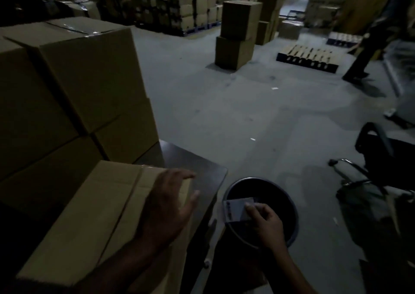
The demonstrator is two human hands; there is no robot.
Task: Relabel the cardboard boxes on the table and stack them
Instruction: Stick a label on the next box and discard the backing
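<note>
Near the bottom left, on a dark brown table [202, 174], lies a plain brown cardboard box [89, 221] with its taped top seam facing up. The left hand [168, 206] rests flat on the box's right end, fingers straight and slightly spread, reaching toward the box's far right corner and holding nothing. The right hand [267, 224] is off the table's right side, above a round dark bucket with a pale metal rim [292, 203] that stands on the grey concrete floor [224, 118]; its fingertips and thumb pinch a small pale paper label with dark print along one edge [238, 209], held over the bucket's opening. Behind the box on the table, a stack of larger brown cardboard boxes [74, 87] rises at the left, at least two high, the top one sealed with shiny clear tape. Farther out on the floor stand a two-high pile of brown cartons [238, 33], a low blue pallet with wooden slats [310, 57], and rows of stacked cartons on pallets along the back. At the right edge a black office chair with chrome legs [381, 158] sits just beside the bucket, and a person's dark trouser leg [363, 55] is visible near the top right.
</note>
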